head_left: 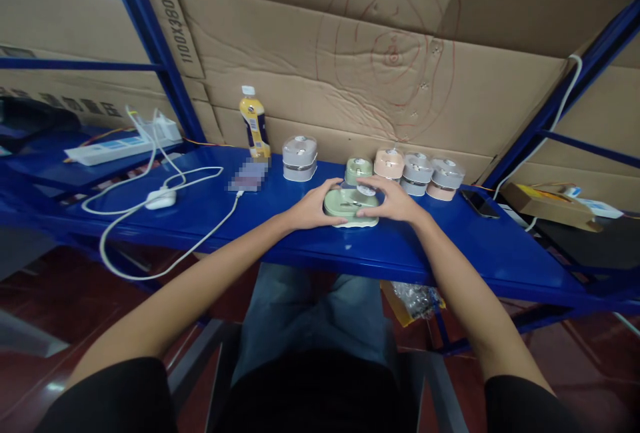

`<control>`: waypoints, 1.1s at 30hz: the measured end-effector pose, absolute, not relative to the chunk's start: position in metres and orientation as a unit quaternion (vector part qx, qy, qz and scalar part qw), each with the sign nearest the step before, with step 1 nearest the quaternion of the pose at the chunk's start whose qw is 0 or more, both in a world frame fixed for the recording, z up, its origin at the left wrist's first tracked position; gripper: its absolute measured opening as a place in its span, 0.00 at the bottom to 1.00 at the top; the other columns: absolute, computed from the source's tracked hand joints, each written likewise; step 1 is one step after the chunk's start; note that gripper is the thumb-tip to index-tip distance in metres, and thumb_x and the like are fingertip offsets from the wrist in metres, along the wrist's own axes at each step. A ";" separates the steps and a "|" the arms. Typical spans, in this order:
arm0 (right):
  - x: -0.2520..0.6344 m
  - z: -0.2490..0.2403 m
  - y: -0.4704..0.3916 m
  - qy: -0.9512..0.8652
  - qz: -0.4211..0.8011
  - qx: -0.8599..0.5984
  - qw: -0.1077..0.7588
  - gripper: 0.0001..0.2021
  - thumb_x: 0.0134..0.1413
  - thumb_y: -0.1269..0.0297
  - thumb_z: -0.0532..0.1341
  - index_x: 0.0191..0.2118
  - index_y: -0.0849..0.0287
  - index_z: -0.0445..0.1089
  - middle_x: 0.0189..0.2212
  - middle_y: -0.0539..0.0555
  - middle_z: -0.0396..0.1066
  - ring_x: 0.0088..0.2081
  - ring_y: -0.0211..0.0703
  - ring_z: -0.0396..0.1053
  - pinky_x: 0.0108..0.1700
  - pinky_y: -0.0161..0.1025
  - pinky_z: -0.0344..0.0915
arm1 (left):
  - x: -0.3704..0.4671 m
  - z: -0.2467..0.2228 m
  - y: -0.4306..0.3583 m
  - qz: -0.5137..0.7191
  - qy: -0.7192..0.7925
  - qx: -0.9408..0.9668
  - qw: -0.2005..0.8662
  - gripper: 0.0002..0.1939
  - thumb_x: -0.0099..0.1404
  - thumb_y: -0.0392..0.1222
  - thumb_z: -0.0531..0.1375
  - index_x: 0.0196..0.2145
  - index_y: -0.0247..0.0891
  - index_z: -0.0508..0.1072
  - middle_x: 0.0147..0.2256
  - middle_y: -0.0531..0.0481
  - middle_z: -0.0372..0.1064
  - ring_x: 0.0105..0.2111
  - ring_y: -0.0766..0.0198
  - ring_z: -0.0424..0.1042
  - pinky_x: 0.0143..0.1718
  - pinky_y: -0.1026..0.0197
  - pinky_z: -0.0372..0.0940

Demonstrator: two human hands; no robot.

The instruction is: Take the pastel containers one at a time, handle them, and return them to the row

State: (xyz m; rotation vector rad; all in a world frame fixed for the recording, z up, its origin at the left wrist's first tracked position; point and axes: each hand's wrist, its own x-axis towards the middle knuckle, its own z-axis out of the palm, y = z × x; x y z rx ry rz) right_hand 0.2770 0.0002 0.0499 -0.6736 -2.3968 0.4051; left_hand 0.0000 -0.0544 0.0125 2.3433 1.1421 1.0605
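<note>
A green oval lidded container (351, 201), like a small lunch box, sits near the front edge of the blue table. My left hand (316, 208) curves around its left end, thumb at the front and fingers behind. Around the right end wraps my right hand (397, 201), with fingers over the back of the lid. A round white sticker (366, 190) shows on the lid near those fingers. Just behind stands another green container (358, 169). To its right are a peach container (389, 163), a grey one (417, 173) and a grey-and-peach one (445, 177).
A two-tier grey container (299, 157) and a yellow bottle (255, 123) stand at the back left. A white cable (200, 244) loops over the front edge from a pixelated device (249, 175). A phone (479, 204) lies right; cardboard (280, 53) walls the back.
</note>
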 end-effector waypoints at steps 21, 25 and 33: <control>0.258 0.027 0.018 -0.921 0.160 -0.244 0.257 0.50 0.41 0.32 0.79 0.68 0.50 0.75 0.59 0.62 0.76 0.61 0.67 0.75 0.67 0.65 0.69 | 0.007 0.002 -0.043 0.353 0.403 0.828 0.165 0.59 0.49 0.61 0.78 0.72 0.38 0.61 0.68 0.31 0.69 0.67 0.32 0.71 0.68 0.36 0.67; 0.270 0.037 0.022 -0.865 0.151 -0.277 0.391 0.40 0.55 0.24 0.67 0.62 0.48 0.78 0.59 0.61 0.78 0.60 0.64 0.75 0.65 0.64 0.71 | 0.000 0.008 -0.040 0.398 0.443 0.797 0.102 0.52 0.54 0.59 0.76 0.70 0.39 0.64 0.69 0.34 0.68 0.69 0.35 0.69 0.72 0.37 0.63; 0.297 0.046 0.042 -0.695 0.036 -0.397 0.598 0.38 0.74 0.29 0.43 0.44 0.54 0.79 0.43 0.63 0.80 0.49 0.60 0.78 0.58 0.63 0.74 | 0.051 0.059 0.030 0.466 0.672 0.572 0.069 0.50 0.62 0.57 0.77 0.70 0.34 0.58 0.69 0.24 0.63 0.70 0.33 0.66 0.70 0.40 0.63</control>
